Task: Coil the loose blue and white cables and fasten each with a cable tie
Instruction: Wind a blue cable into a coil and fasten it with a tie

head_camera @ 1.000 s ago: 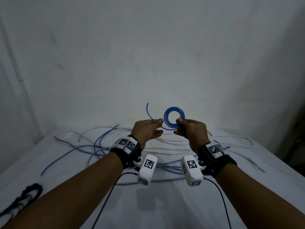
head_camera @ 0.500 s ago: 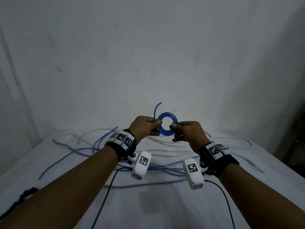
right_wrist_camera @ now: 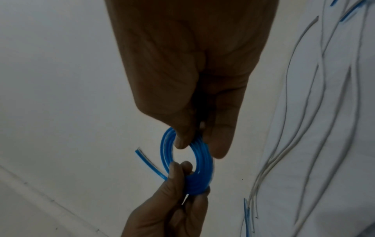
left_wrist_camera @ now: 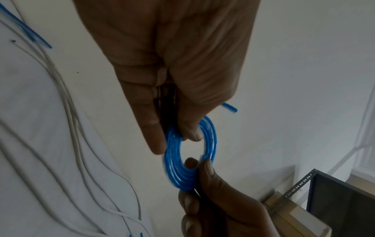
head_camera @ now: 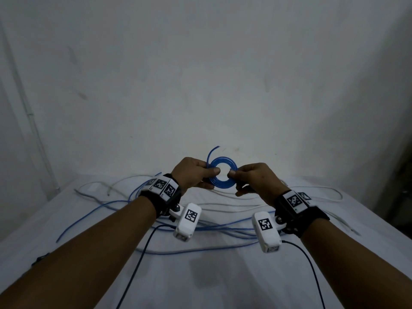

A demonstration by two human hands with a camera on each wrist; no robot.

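Both hands' grip [head_camera: 224, 173] — pinched on blue coil [head_camera: 223, 162]

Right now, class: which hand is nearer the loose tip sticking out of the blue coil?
Left. The left hand pinches the coil just below the tip; the right hand pinches the opposite side.

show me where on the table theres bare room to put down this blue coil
Bare sheet lies on the table nearest you, between your forearms, bordered ahead by the loose blue cables. Farther back, white cables and blue ones criss-cross under the blue coil: crowded.
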